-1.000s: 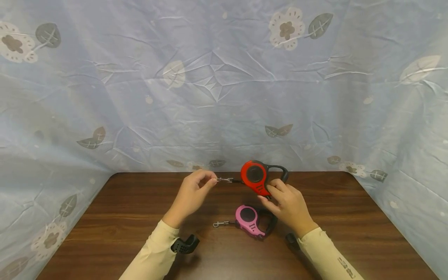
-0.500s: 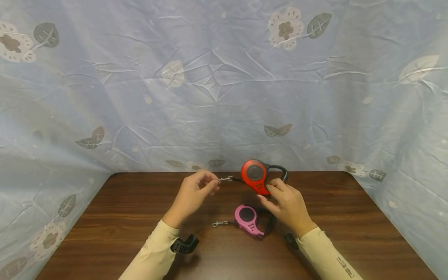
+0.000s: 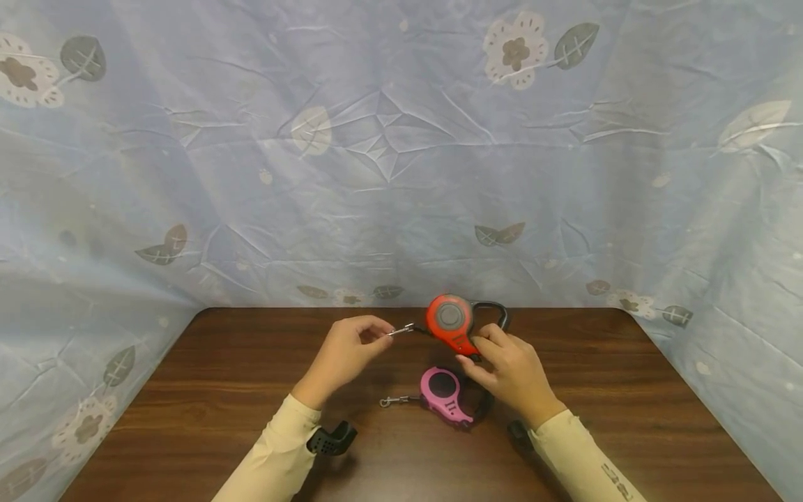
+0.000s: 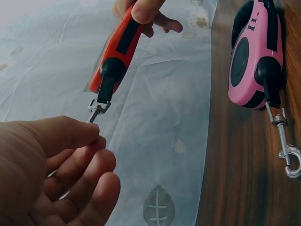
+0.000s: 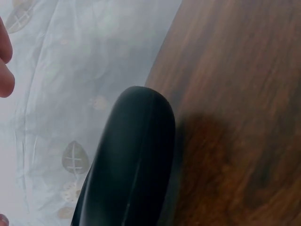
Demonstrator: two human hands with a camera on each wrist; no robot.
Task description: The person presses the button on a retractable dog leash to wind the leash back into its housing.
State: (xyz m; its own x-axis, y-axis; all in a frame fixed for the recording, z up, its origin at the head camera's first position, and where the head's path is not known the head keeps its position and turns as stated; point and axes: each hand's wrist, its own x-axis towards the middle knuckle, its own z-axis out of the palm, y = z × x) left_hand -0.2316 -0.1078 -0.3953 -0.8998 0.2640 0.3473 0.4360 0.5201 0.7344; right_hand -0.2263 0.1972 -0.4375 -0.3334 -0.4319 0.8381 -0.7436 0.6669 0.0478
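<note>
Raised above the back of the table is a red retractable dog leash (image 3: 450,318) with a black loop handle. My right hand (image 3: 511,373) pinches its lower end between thumb and fingers. The thumb and fingertips of my left hand (image 3: 343,357) pinch the silver snap hook (image 3: 403,329) on its short black strap; in the left wrist view the thumb (image 4: 70,134) covers the hook's end. A pink retractable leash (image 3: 447,399) lies below on the table, its silver snap hook (image 3: 394,401) pointing left. The right wrist view has a black handle (image 5: 134,155) close up; I cannot tell whose.
The dark wooden table (image 3: 238,390) ends at a pale blue curtain (image 3: 389,209) with flowers and leaves, hung behind and along both sides. A black band (image 3: 332,438) is on the left wrist, and a dark piece (image 3: 519,431) shows by the right.
The red leash and my right hand have shifted slightly down and left, and its face has turned to catch more light. The hook now slants. The pink leash stays put.
</note>
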